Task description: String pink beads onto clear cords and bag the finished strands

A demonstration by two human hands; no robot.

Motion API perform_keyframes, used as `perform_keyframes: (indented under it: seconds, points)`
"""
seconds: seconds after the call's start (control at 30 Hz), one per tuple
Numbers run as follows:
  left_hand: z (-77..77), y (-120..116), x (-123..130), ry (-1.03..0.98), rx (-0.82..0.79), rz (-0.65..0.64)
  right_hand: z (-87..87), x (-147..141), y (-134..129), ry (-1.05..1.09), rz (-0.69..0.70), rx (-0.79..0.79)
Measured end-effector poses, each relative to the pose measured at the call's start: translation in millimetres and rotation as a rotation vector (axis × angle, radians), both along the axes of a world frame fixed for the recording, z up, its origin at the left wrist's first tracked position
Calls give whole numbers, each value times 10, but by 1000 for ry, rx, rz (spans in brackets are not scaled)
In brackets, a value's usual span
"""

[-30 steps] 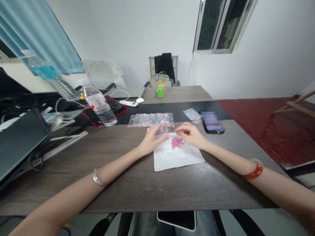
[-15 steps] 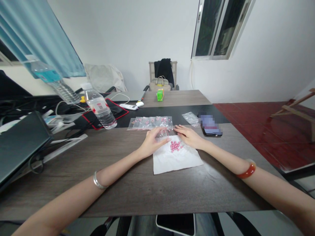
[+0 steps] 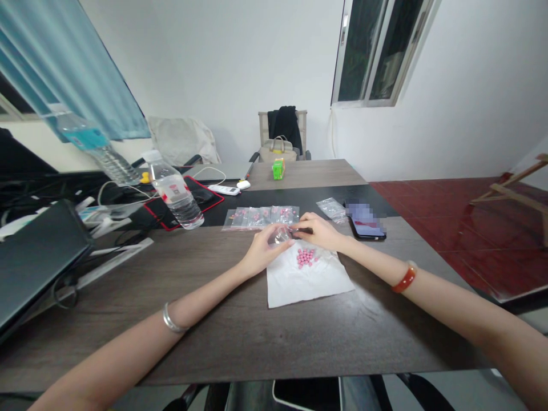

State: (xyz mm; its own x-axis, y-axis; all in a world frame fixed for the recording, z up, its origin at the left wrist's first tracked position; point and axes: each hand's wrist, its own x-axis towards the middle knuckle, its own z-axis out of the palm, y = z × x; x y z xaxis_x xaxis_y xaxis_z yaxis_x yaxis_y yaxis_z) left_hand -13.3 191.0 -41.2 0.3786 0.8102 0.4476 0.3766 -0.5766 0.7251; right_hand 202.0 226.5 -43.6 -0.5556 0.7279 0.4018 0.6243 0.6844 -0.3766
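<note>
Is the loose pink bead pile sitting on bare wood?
No, the pink beads lie clustered on the white sheet.

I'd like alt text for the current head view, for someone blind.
A person's left hand holds clear plastic, the right hand beside it, near pink beads on a white sheet. Beyond lie clear bags with pink contents; a phone lies to the right.

From the pink beads [image 3: 305, 258], you have room to pass at 6 o'clock, above the bare counter [image 3: 299, 348] between your forearms. Your left hand [image 3: 262, 251], around a clear plastic piece [image 3: 281, 234], blocks 9 o'clock; your right hand [image 3: 321, 233] blocks 1. Small bags [image 3: 259, 217] obstruct 11, the near bottle [image 3: 176, 194] 10, the phone [image 3: 366, 221] 2.
</note>
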Motion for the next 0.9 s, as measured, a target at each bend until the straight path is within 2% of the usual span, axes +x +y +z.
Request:
perform_keyframes:
  seconds: [0.2,0.4,0.53,0.67,0.8,0.9]
  points:
    - [19,-29,-2,3,-21,-41,-22,-100,158,14,50,-55]
    - [52,-34,3,-34,1,25,53,-123,135,53,87,-35]
    - [87,-44,-6,-81,50,108,143,-225,137,57,223,-67]
    - [110,-74,-11,-43,132,109,144,-304,170,9,321,-125]
    - [103,-72,-17,-62,107,130,114,-323,180,29,297,-137]
    - [86,-46,-32,-143,92,200,132,-336,164,53,265,-132]
